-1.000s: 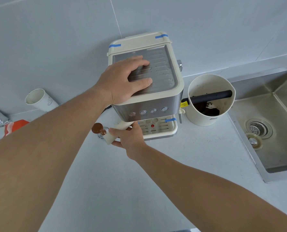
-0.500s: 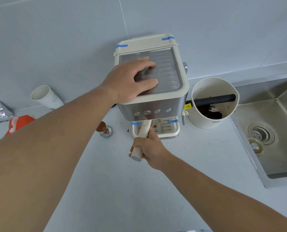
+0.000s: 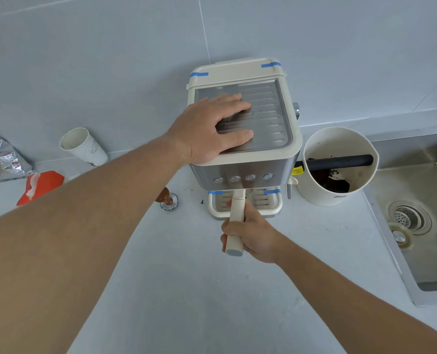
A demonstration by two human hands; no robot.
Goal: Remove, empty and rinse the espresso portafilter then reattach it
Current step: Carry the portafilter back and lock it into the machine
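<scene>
A cream and steel espresso machine (image 3: 268,159) stands against the tiled wall. My left hand (image 3: 212,126) lies flat, fingers spread, on its ribbed metal top. The portafilter's cream handle (image 3: 237,210) sticks straight out toward me from under the machine's front, above the drip tray (image 3: 271,208). My right hand (image 3: 250,238) is closed around the outer end of that handle. The portafilter's basket end is hidden under the machine body.
A cream knock box (image 3: 337,169) with a black bar and coffee grounds stands right of the machine. The steel sink (image 3: 421,221) lies at the far right. A wooden-topped tamper (image 3: 167,199), a tipped paper cup (image 3: 84,145), foil and an orange packet (image 3: 40,186) lie left.
My right hand has swung the portafilter handle from pointing left to pointing straight out at me. My left hand has stayed pressed on the machine's top.
</scene>
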